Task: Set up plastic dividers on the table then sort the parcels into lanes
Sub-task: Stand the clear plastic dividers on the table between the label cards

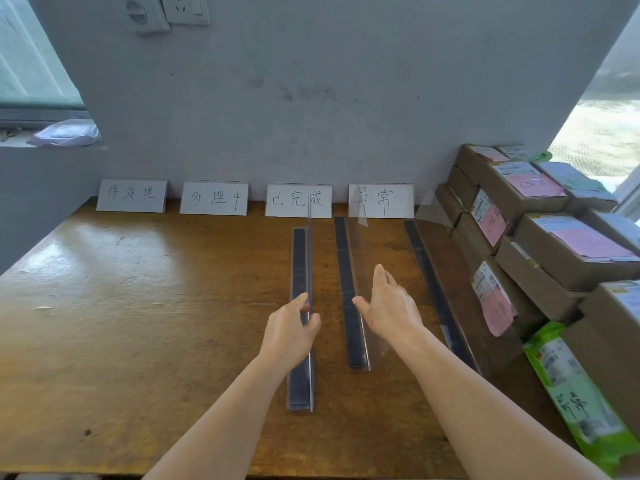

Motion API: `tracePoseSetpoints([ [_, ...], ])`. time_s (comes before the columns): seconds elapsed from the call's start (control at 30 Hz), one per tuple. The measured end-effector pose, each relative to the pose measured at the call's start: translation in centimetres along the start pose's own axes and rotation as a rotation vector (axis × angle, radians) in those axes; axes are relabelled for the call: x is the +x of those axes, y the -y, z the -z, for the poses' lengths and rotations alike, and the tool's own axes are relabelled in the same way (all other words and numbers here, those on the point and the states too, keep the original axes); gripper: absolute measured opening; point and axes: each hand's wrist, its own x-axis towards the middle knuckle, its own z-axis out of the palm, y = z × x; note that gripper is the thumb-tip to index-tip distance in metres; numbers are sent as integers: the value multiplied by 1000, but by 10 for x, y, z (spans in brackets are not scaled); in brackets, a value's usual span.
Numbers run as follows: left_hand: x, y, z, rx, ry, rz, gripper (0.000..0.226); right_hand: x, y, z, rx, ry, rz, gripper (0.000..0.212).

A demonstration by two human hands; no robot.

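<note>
L hand (pixel 292 332) pinches left divider (pixel 300 341); R hand (pixel 384 306) flat, fingers straight, against mid divider (pixel 356 292). Parcels (pixel 540 237) right.

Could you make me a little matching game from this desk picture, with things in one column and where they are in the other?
Things:
1. left hand
2. right hand
3. cardboard parcels
4. handwritten label cards

Places or states:
A. stacked at the table's right side
B. standing along the wall
C. pinching the leftmost plastic divider
D. open, beside the middle plastic divider

Pairs: 1-C, 2-D, 3-A, 4-B
</note>
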Motion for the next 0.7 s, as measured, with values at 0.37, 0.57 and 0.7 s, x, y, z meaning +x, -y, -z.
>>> tracePoseSetpoints([
  [0.37, -1, -1, 1, 0, 16, 8, 50, -3, -5, 0, -48, 53, -50, 75],
  [0.57, -1, -2, 2, 24, 16, -17, 50, 1, -5, -3, -62, 38, -101, 77],
  [0.7, 0, -2, 2, 15, 18, -21, 50, 3, -3, -3, -84, 12, -118, 73],
])
